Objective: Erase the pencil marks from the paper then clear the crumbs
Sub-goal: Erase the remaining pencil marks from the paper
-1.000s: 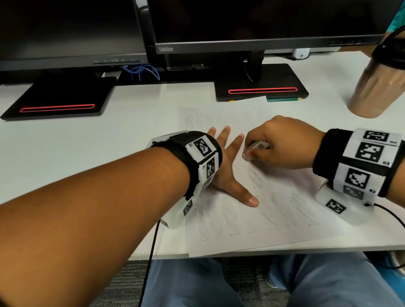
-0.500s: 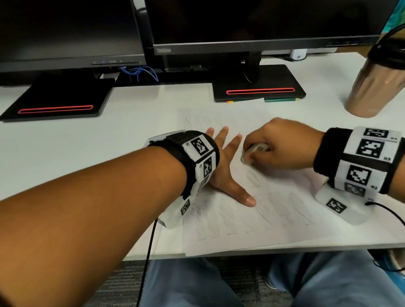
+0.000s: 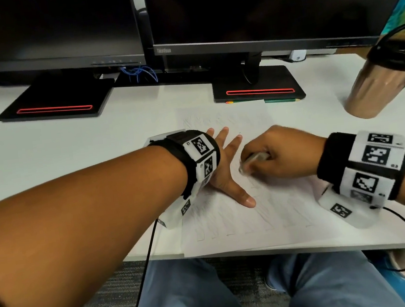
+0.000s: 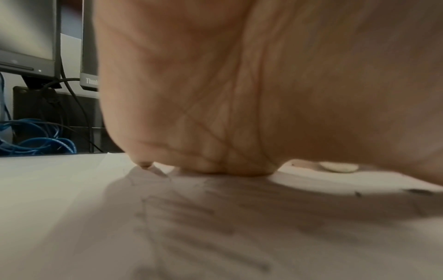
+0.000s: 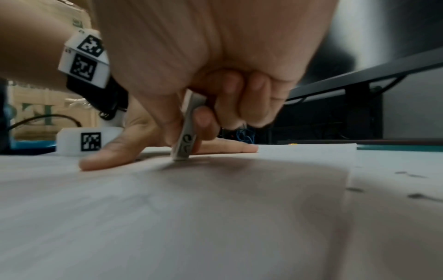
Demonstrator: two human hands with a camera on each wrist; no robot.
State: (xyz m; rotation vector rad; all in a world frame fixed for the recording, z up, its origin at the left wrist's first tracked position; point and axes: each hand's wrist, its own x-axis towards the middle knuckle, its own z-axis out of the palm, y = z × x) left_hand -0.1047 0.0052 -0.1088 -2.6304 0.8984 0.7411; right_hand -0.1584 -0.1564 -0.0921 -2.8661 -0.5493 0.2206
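Note:
A white sheet of paper (image 3: 267, 214) with faint pencil scribbles lies at the desk's front edge. My left hand (image 3: 226, 170) lies flat on it with fingers and thumb spread, pressing it down. Just to its right, my right hand (image 3: 280, 155) grips a white eraser (image 3: 251, 161) in a printed sleeve. In the right wrist view the eraser (image 5: 185, 136) stands nearly upright, its lower end touching the paper (image 5: 215, 217) beside the left thumb. A few dark crumbs (image 5: 417, 196) lie on the sheet at the right. The left wrist view shows mostly palm (image 4: 239, 94) over scribbled paper (image 4: 191, 227).
Two dark monitors on black bases (image 3: 55, 105) (image 3: 257, 88) stand at the back of the white desk (image 3: 43, 157). A bronze tumbler (image 3: 381, 80) with a black lid sits at the right. Pencils (image 3: 281, 99) lie by the right base. Blue cables (image 3: 139, 73) hang behind.
The right hand with the eraser has shifted a little down and left across the sheet, toward the left thumb. The left hand stays flat in place.

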